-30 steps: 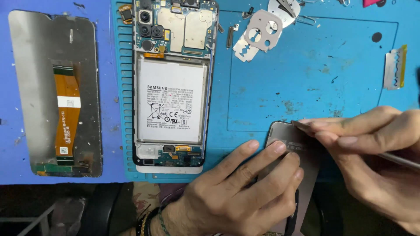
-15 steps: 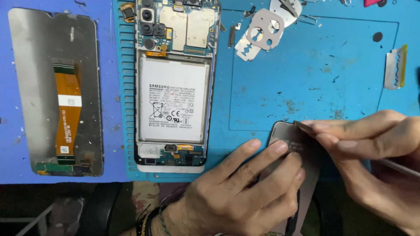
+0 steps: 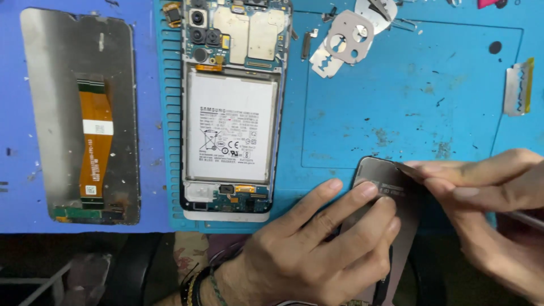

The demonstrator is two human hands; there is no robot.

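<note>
White rectangular battery label [image 3: 231,131] mid-phone; detached grey display panel [image 3: 80,116] lying far left.

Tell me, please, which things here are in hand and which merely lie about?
In hand: dark phone panel, pressed by left hand; right hand at its upper edge.

Lying about: opened phone, detached screen, razor blade, metal camera plate.
</note>
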